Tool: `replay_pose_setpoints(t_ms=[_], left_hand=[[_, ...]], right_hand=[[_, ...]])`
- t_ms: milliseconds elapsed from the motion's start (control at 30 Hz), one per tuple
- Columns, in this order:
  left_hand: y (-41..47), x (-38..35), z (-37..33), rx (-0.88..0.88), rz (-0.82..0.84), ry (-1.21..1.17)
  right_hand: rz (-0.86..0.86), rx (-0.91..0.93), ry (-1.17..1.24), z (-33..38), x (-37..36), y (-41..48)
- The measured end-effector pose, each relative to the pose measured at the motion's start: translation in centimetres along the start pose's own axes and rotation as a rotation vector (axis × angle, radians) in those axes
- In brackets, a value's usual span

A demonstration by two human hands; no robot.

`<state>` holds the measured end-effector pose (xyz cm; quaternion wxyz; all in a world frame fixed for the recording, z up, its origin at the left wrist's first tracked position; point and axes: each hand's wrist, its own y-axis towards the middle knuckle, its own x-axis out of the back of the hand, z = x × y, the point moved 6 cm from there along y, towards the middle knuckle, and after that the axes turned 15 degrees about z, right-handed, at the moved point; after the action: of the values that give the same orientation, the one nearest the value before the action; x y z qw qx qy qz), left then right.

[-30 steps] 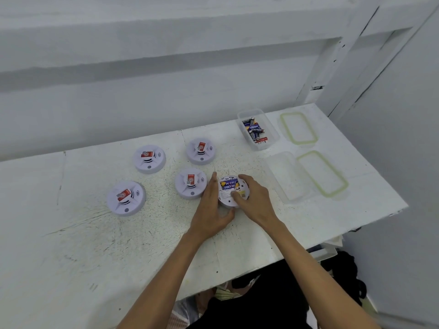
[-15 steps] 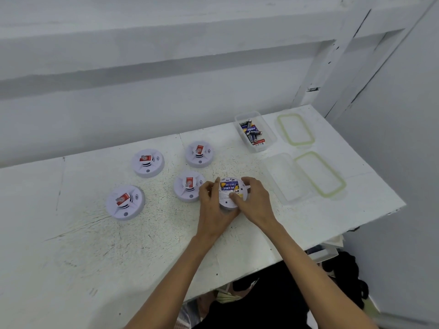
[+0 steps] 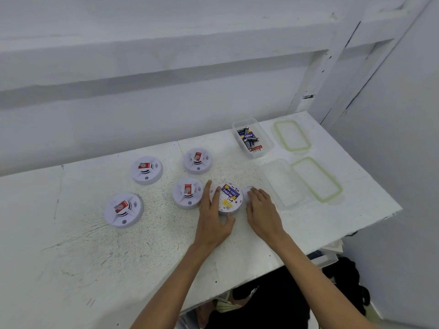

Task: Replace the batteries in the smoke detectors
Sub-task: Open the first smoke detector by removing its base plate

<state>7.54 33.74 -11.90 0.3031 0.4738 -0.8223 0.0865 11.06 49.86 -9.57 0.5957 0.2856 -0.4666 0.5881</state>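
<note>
White upturned smoke detector point(image 3: 228, 198), centre frame: our left hand point(image 3: 213, 219) grips it, right hand point(image 3: 261, 210) grip unclear; may skid as we pry.

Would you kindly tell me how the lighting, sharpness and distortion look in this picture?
Head view: flat, even light, faint shadows beneath left hand and right hand; wide-angle lens bows the table edge; soft focus leaves the label in the opened smoke detector barely legible, the batteries unreadable.
</note>
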Motion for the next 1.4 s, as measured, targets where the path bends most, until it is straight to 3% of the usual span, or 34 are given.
replay_pose_setpoints(t_ms=[200,333,533,733,933,1400], left_hand=[[0.9,0.3,-0.5,0.053,-0.07,-0.033],[1.9,-0.6,0.5,0.082,0.039,-0.039],[3.5,-1.2,0.4,0.027,0.118,0.074],[4.7,-0.5,0.5,0.065,0.197,0.072],[3.8,0.2,1.0,0.061,0.126,-0.05],[3.6,0.1,0.7,0.07,0.127,-0.019]], right_hand=[[-0.03,0.039,0.198,1.5,0.6,0.0],[-0.002,0.122,0.325,2.3,0.9,0.5],[-0.016,0.058,0.376,1.6,1.4,1.1],[0.009,0.022,0.3,1.4,2.6,2.0],[0.103,0.032,0.094,2.1,3.5,3.7],[0.281,-0.036,-0.202,2.9,5.2,7.6]])
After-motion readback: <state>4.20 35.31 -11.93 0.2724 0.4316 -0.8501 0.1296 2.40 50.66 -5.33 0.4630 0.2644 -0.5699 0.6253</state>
